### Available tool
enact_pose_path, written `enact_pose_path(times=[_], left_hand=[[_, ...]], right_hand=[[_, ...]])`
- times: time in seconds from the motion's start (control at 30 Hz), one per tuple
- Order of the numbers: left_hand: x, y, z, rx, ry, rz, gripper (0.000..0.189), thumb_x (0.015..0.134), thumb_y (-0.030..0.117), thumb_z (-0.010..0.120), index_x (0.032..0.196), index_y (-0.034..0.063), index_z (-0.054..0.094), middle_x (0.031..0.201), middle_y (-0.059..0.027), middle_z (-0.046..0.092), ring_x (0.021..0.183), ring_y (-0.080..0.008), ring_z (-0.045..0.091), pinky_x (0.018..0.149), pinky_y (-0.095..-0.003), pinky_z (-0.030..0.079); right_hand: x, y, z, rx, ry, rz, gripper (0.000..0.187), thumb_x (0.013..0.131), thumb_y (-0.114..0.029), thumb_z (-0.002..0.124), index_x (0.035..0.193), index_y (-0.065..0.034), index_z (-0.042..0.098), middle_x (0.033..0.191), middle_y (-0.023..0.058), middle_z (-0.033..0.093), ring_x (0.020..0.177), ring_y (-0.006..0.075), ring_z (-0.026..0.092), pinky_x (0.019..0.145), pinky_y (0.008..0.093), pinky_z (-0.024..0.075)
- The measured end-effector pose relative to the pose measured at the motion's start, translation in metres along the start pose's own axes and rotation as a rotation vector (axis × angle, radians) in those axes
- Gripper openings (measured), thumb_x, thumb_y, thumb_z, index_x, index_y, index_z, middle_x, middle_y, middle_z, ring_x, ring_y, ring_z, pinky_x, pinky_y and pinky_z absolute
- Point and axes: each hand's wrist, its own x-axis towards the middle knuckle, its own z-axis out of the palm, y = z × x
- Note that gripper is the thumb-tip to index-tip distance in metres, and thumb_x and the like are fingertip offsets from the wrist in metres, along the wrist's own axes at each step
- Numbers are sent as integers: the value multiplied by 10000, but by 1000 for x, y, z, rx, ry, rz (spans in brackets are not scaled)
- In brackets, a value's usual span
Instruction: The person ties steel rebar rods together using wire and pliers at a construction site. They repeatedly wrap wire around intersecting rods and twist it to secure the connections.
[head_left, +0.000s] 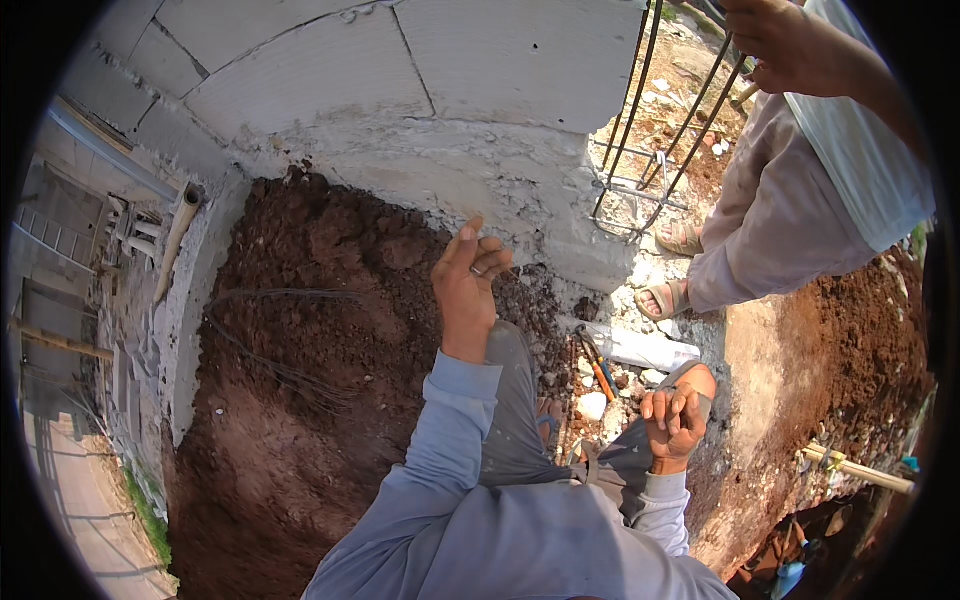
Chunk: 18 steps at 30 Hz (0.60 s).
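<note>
My left hand (466, 289) is raised over the dirt near the foot of the wall, a ring on one finger. Its fingers are partly curled, and whether anything thin lies in them is unclear. By my right knee is my right hand (675, 426), fingers bent in toward the palm; no held thing can be made out. Between my legs and the wall lies a hand tool with orange-and-black handles (601, 371), probably pincers. A whitish cylindrical plastic bottle or tube (643, 348) rests beside it on the rubble. Thin loose wire (289, 366) spreads over the red-brown soil (330, 247) at my left.
A pale block wall (510, 60) rises ahead. At its right end stands a tied rebar cage (637, 195). Another person (787, 187) in sandals stands close by, a hand near the bars' top. A bamboo pole (859, 469) juts over a pit at lower right.
</note>
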Motion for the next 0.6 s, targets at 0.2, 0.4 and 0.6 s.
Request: enact_pose_path(times=[0.2,0.4,0.6], left_hand=[[0,1,-2,-16,-2,0,486,960,265,653,1313,-51,541,880,-78,680,753,-187,665,711,-352,560],[-1,4,1,13,12,28,482,945,269,674,1286,-54,565,879,-80,686,753,-187,672,688,-336,569],[-2,1,2,51,1,36,405,965,251,649,1220,-62,614,819,-96,686,685,-179,678,625,-337,576]], right_hand=[[-4,0,-4,-4,27,38,324,1028,-306,477,842,-64,586,469,-55,372,512,99,353,651,315,420],[-7,-16,-2,-321,-103,273,306,960,-236,522,987,50,628,554,53,554,572,131,522,676,318,458],[14,-29,50,-688,-59,858,368,991,-171,516,1304,8,589,677,89,632,540,103,531,565,248,444]])
